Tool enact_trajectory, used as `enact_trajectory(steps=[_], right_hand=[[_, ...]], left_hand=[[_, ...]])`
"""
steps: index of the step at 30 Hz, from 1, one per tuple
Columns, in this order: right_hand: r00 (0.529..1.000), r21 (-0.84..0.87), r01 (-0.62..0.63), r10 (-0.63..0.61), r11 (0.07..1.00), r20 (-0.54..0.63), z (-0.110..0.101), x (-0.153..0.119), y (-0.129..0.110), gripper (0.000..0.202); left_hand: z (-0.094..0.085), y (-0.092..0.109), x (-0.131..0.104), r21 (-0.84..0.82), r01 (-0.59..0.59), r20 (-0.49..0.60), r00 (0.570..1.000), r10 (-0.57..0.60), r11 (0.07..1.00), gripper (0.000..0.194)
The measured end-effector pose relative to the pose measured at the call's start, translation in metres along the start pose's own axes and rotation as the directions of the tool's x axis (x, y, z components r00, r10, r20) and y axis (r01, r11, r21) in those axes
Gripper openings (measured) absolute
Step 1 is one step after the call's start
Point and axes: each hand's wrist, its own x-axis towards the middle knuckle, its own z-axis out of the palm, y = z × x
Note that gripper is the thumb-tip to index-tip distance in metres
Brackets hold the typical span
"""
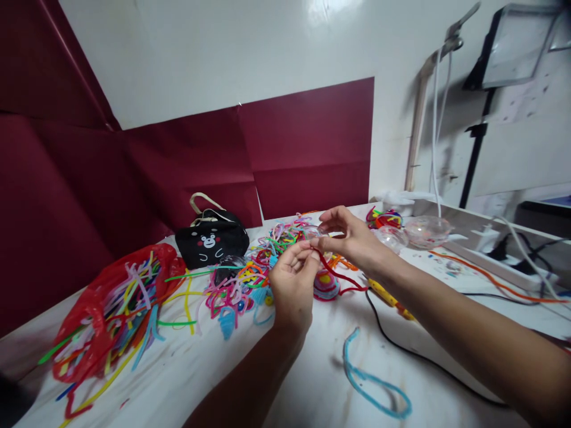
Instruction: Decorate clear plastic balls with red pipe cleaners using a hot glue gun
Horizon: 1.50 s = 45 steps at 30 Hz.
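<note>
A red pipe cleaner (pixel 339 276) is pinched between the thumb and fingers of my left hand (pixel 294 282), and its bent tail hangs down to the right. My right hand (pixel 350 235) is close beside it. Its thumb reaches to the left fingertips, while the curved fingers stay apart from the thumb with a gap between. Behind both hands lies a heap of colourful bent pipe cleaners (pixel 232 291). A light-blue pipe cleaner (pixel 379 401), bent into a loop, rests on the white table (pixel 312 380) in front.
A red plastic bag (pixel 167 261) of loose pipe cleaners is at left, beside a black bag (pixel 214 241) with a bear face. At right are a yellow tool (pixel 383 292), a black cable (pixel 419 356), clear plastic bowls (pixel 426 230) and a power strip (pixel 513 261).
</note>
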Motion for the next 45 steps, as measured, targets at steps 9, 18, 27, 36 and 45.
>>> enact_trajectory(steps=[9, 18, 27, 36, 45], right_hand=[[1.000, 0.005, 0.008, -0.008, 1.000, -0.015, 0.000, -0.002, 0.007, 0.048], [0.999, 0.010, -0.027, 0.027, 1.000, -0.021, -0.002, -0.004, 0.006, 0.050], [1.000, -0.011, -0.010, 0.009, 1.000, -0.011, -0.007, -0.002, 0.011, 0.047], [0.997, -0.097, 0.037, -0.043, 0.995, -0.063, -0.011, -0.011, 0.004, 0.036], [0.959, -0.408, 0.267, -0.281, 0.873, 0.027, -0.022, -0.045, -0.002, 0.013]], left_hand=[[0.001, -0.005, 0.000, -0.009, 0.017, 0.003, 1.000, -0.017, 1.000, 0.030], [0.001, -0.008, -0.001, -0.038, 0.042, 0.016, 0.999, -0.041, 0.998, 0.033], [0.001, -0.009, -0.002, -0.033, 0.051, 0.031, 0.998, -0.050, 0.998, 0.033], [0.001, -0.007, -0.001, -0.052, 0.089, 0.014, 0.996, -0.088, 0.995, 0.035], [-0.004, -0.007, 0.010, -0.107, 0.151, -0.023, 0.988, -0.154, 0.983, 0.034]])
